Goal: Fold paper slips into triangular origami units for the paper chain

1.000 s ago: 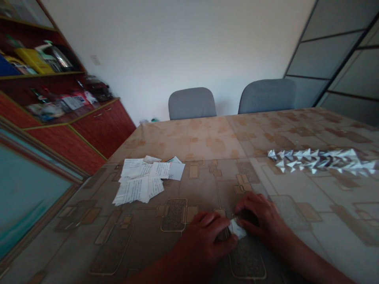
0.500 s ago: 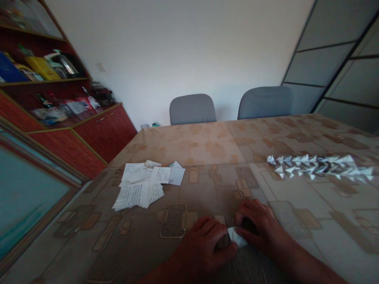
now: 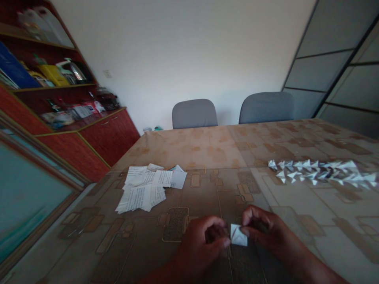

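A small folded square of white paper (image 3: 238,236) stands just above the tabletop between my two hands, its crease lines facing me. My right hand (image 3: 271,232) pinches it at the upper right edge with thumb and forefinger. Close to its left edge is my left hand (image 3: 204,238), fingers curled and the thumb apart from them; no paper shows in its grasp. On the left of the table lies a loose pile of printed paper pieces (image 3: 139,193). Two rows of pointed folded paper pieces (image 3: 319,171) sit at the right.
The patterned tablecloth (image 3: 207,150) covers the table. Two grey chairs, a left one (image 3: 194,114) and a right one (image 3: 266,108), stand behind the far edge. A red wooden cabinet (image 3: 114,134) with shelves is at the left, beside a white wall (image 3: 192,51).
My left hand has let go of the folded paper and drawn slightly left. The paper now shows as a fuller square in my right hand. The view has tilted up a little.
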`<state>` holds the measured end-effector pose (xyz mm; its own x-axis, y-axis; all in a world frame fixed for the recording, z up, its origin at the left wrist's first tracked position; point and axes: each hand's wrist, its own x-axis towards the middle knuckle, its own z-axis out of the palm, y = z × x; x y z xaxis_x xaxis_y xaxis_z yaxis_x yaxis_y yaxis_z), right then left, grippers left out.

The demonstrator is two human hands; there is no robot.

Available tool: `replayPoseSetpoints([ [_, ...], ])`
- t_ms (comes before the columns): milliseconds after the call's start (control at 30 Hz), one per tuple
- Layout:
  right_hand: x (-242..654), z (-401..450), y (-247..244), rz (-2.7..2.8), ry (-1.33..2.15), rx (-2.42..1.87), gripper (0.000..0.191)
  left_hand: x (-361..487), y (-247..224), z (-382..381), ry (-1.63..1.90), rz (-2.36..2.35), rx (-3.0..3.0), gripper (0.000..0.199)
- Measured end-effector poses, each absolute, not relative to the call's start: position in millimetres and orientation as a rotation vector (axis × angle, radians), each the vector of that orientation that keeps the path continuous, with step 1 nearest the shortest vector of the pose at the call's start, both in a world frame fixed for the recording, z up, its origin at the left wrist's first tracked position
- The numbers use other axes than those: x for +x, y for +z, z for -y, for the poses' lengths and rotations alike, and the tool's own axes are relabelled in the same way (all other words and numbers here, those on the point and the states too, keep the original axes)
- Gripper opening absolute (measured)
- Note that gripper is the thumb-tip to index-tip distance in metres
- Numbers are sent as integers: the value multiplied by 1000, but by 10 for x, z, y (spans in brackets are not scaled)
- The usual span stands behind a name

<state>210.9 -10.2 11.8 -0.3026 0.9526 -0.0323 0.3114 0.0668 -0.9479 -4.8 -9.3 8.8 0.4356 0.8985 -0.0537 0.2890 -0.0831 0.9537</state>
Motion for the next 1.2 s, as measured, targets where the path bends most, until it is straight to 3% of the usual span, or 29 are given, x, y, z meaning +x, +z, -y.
replayPoseSetpoints([
  [333,2011,138,257,1692,1165,-1278,21,82,37,96,597,-1022,1292,20],
  [667,1956,200,160,1755,1102,-1370,28,136,76,109,710,-1047,1121,30],
  [900,1959,200,132,1681,1298,-1298,31,140,77,126,714,-1049,1127,28],
  [1067,1987,193,145,1799,1211,-1340,26,119,36,148,713,-1075,1220,23],
  [1200,1951,231,194,1884,1048,-1354,10,112,3,202,693,-1196,1397,15],
])
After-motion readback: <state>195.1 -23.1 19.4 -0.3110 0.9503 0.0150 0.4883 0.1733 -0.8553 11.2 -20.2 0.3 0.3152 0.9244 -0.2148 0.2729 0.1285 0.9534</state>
